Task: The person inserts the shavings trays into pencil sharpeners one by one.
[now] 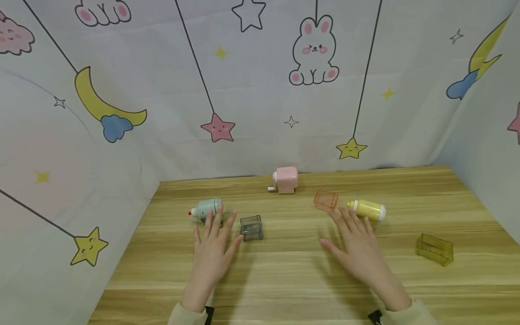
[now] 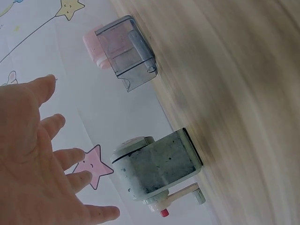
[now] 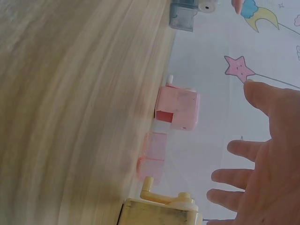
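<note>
My left hand (image 1: 212, 253) is held over the table with fingers spread, holding nothing. Beyond its fingertips lies a mint-green crank pencil sharpener (image 1: 208, 207), partly hidden by them, with a crank and red tip (image 2: 164, 213). By the left thumb sits a clear grey shavings drawer (image 1: 251, 227). My right hand (image 1: 361, 255) is also spread, with no object in it. Just past its fingers a yellow crank pencil sharpener (image 1: 369, 210) lies on its side, and a clear red drawer (image 1: 326, 199) rests near the fingertips. The pink crank sharpener (image 1: 286, 179) stands at the back; its drawer slot (image 3: 164, 116) is open.
A clear yellow drawer (image 1: 435, 249) lies on the wooden table (image 1: 284, 280) at the right. A white cloth (image 1: 260, 90) printed with stars, moons and rabbits hangs behind the table's back edge and along both sides.
</note>
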The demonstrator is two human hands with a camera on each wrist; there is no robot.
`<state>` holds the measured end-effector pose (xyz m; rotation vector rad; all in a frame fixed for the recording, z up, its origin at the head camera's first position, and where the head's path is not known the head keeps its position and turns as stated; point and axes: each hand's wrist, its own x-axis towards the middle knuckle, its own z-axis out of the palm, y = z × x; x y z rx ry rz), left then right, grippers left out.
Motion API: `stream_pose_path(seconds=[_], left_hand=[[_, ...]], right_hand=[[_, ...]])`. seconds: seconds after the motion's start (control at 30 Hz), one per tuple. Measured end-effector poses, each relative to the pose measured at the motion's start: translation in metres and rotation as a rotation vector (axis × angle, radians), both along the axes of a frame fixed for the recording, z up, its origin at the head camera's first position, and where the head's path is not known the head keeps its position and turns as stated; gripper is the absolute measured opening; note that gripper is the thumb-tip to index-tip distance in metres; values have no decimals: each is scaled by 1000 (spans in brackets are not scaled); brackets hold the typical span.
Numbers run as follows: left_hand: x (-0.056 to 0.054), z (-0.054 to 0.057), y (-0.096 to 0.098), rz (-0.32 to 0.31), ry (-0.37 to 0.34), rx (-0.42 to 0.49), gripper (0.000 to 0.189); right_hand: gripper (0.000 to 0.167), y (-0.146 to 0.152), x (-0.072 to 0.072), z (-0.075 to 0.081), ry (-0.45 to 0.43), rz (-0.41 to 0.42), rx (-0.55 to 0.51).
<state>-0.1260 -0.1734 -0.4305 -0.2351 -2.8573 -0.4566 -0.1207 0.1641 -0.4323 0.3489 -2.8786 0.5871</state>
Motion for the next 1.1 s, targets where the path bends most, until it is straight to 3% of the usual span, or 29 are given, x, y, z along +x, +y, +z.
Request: stream_pose_path(seconds=[0.6,1.1], left_hand=[[-8,-5,-6,12,-2,26,66],[-14,-6,-12,15,15,38,72]], right_hand=[[79,-14,-6,1,-28,21,-13],[76,-24,-11,-1,8,41,-15]])
